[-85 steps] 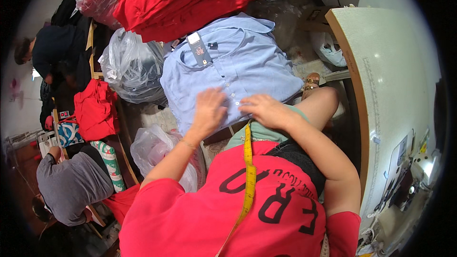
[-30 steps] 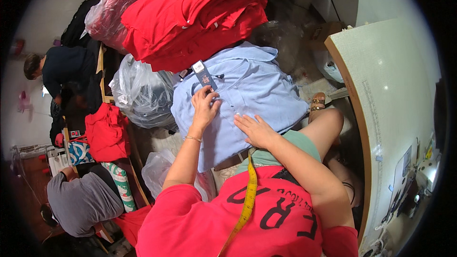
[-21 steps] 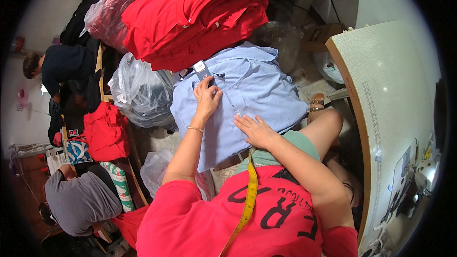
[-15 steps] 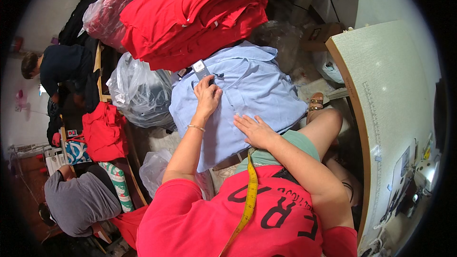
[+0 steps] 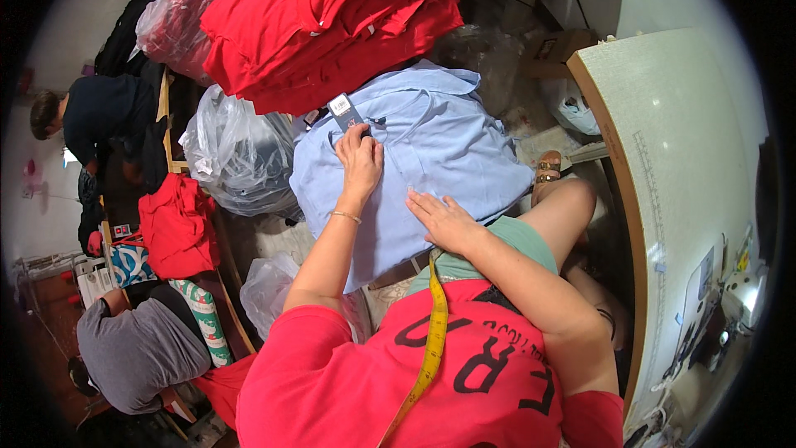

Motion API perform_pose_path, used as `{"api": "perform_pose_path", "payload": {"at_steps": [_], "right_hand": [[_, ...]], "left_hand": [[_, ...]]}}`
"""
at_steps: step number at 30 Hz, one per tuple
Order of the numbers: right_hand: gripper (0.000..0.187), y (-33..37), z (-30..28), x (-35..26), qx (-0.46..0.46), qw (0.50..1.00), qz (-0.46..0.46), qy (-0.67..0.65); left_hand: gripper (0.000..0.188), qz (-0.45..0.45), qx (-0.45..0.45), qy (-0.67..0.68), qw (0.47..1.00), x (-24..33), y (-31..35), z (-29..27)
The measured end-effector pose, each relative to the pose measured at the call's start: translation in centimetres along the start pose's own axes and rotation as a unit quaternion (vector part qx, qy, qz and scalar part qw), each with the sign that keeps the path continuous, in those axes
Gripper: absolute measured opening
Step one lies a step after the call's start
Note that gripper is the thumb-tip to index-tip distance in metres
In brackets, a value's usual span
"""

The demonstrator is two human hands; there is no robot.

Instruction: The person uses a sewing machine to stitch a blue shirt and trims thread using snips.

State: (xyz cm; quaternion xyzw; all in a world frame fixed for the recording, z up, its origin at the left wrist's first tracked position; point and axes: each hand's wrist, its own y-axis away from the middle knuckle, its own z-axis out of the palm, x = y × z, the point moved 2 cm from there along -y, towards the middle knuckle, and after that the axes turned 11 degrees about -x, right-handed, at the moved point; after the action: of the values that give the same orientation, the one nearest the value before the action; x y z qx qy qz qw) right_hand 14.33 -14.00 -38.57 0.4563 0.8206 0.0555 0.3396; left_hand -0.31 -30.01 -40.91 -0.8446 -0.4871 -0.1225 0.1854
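Note:
A pile of light blue cloth that looks like a folded shirt [image 5: 414, 149] lies in front of me, with a collar and button placket showing. A dark hang tag [image 5: 342, 108] with a white label sticks out at its collar. My left hand [image 5: 361, 168] is at the collar, fingers bent over the tag's lower end and gripping it; the fingertips are partly hidden. Flat on the shirt's near right part lies my right hand [image 5: 448, 222], fingers stretched out and holding nothing. A yellow tape measure [image 5: 434, 340] hangs down my red top.
A tall stack of red garments [image 5: 290, 33] stands beyond the shirt. Plastic-wrapped bundles [image 5: 236, 153] sit to the left. A white table [image 5: 672, 166] with a wooden edge curves along the right. Two people [image 5: 141, 353] work at the left beside red cloth [image 5: 176, 228].
The view has shifted slightly, so the shirt and red stack sit a little higher and further left. Both hands keep nearly the same places on the shirt.

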Motion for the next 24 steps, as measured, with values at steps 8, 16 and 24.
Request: {"api": "perform_pose_path", "payload": {"at_steps": [8,16,24], "right_hand": [[0.074,0.9,-2.5,-0.4,-0.061,0.997,0.012,-0.046],[0.065,4.9,-4.1,-0.6,-0.093,0.993,0.032,-0.069],[0.052,18.7,-5.1,0.5,0.049,0.974,0.068,-0.211]], "left_hand": [[0.009,0.025,0.017,-0.001,1.0,0.0,0.7,-0.6],[0.018,0.019,0.046,0.024,0.999,1.1,2.3,-3.2],[0.049,0.163,-0.231,-0.036,0.958,7.1,6.9,-0.1]]}}
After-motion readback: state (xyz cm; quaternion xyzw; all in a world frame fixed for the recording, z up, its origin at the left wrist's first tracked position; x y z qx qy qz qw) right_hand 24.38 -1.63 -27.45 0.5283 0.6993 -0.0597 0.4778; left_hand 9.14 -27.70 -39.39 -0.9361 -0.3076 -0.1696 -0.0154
